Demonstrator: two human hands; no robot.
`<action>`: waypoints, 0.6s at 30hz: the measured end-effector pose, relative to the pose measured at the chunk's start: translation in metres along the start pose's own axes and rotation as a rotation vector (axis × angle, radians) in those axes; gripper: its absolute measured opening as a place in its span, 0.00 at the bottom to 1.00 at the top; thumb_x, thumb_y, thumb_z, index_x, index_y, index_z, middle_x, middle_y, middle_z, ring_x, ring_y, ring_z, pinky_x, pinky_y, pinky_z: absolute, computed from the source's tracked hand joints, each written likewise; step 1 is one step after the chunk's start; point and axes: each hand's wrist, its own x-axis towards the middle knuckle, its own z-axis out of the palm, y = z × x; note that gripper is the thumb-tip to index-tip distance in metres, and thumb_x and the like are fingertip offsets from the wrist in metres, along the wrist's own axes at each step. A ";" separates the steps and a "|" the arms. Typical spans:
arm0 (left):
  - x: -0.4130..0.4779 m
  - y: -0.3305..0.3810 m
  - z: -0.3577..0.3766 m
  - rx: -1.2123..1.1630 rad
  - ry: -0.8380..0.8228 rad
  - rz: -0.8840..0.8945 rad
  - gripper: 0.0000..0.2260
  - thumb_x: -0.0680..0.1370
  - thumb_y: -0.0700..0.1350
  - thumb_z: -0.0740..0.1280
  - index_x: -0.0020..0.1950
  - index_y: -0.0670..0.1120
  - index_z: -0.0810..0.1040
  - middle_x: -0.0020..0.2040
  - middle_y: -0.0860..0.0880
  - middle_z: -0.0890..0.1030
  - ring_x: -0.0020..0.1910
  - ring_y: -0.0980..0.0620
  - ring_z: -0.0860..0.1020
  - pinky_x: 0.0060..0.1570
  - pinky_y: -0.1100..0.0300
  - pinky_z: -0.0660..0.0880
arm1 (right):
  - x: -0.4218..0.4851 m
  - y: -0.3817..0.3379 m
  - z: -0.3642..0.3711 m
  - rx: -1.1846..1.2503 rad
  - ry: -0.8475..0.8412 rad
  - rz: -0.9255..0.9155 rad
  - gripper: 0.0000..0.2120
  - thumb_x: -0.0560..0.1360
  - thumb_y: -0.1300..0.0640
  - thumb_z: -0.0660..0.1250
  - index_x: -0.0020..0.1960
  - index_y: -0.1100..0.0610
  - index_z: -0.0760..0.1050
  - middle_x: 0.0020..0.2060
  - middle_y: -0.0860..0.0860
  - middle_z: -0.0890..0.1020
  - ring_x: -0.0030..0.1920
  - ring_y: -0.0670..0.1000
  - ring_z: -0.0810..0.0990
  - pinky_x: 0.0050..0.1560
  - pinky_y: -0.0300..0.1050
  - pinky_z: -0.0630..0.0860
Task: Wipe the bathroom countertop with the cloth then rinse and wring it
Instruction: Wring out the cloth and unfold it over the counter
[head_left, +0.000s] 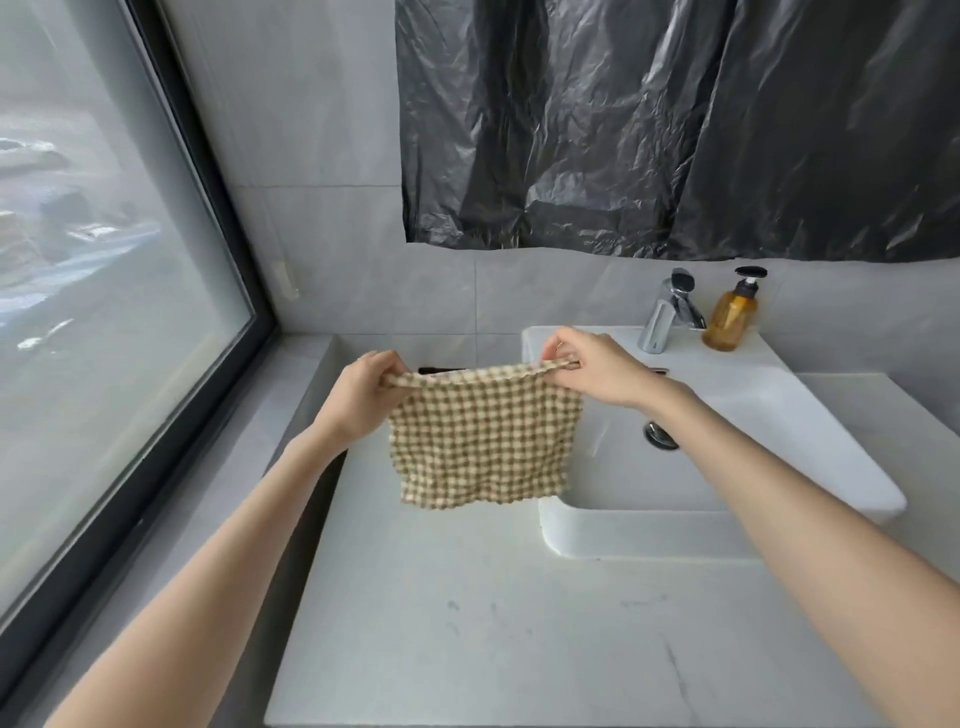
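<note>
Marbled white countertop (467, 623) lies nearest, and above it left hand (363, 397) and right hand (592, 371) pinch the top corners of a waffle-textured checked cloth (483, 441) hanging at 9 o'clock from the rectangular white basin (727, 535).

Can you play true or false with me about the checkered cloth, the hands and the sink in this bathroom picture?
1. Both hands hold the cloth by its top corners. True: the left hand and the right hand each pinch one.
2. The cloth lies flat on the countertop. False: it hangs in the air, spread open.
3. Water is running from the tap. False: no stream shows.
4. A brown soap bottle stands beside the tap. True.
5. The sink is full of water. False: the basin looks empty, with its drain showing.
</note>
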 end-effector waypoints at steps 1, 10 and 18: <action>-0.002 -0.006 -0.002 -0.012 -0.007 -0.008 0.07 0.74 0.38 0.70 0.40 0.44 0.72 0.37 0.52 0.72 0.35 0.55 0.70 0.35 0.69 0.65 | 0.003 -0.003 0.004 0.000 -0.023 0.006 0.07 0.73 0.56 0.70 0.49 0.52 0.74 0.47 0.49 0.81 0.46 0.48 0.79 0.46 0.43 0.73; -0.006 -0.050 -0.004 -0.046 -0.057 -0.096 0.04 0.74 0.37 0.69 0.44 0.44 0.76 0.40 0.52 0.75 0.39 0.54 0.73 0.37 0.69 0.66 | 0.033 -0.004 0.056 0.055 -0.099 0.077 0.03 0.77 0.53 0.63 0.47 0.49 0.76 0.46 0.51 0.84 0.49 0.55 0.81 0.49 0.51 0.77; 0.018 -0.083 -0.001 -0.172 -0.202 -0.341 0.12 0.67 0.44 0.78 0.37 0.47 0.74 0.37 0.50 0.77 0.36 0.52 0.74 0.38 0.60 0.68 | 0.082 0.003 0.065 0.038 -0.052 0.056 0.09 0.80 0.57 0.59 0.52 0.55 0.78 0.47 0.54 0.83 0.49 0.56 0.80 0.52 0.50 0.74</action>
